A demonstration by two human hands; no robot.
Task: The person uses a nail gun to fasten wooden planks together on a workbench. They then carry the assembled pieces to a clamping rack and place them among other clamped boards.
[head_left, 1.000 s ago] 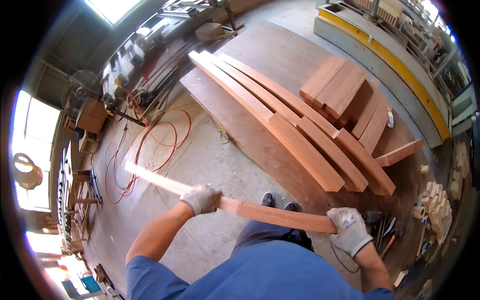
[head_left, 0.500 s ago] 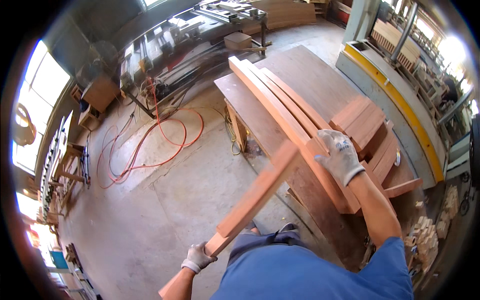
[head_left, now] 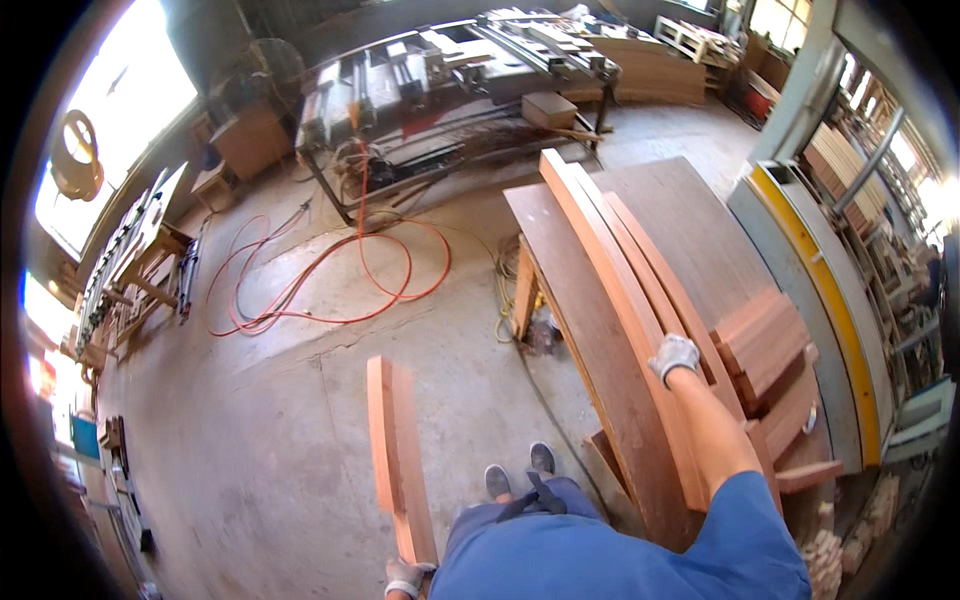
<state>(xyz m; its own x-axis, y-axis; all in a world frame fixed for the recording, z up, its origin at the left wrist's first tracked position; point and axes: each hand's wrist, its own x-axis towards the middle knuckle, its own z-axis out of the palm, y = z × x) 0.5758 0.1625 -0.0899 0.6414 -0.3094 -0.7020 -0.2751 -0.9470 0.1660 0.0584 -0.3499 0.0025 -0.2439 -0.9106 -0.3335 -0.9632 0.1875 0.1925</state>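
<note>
A red hose (head_left: 330, 321) lay looped on the concrete floor (head_left: 240, 430) near a cluttered metal-framed desk (head_left: 440, 80); a round wooden piece (head_left: 79, 182) showed against a bright window (head_left: 145, 95).

Now showing a stepped, reddish-brown wooden beam (head_left: 402, 470), pointing up-frame, lower centre-left; also long, curved, reddish-brown wooden beams (head_left: 606, 265), lying centre-right.

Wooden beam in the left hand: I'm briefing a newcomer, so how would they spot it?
Start at the brown table on the right, then look left to the left hand near the lower edge. It holds the wooden beam over the floor, unlike the beams lying on the table.
</note>
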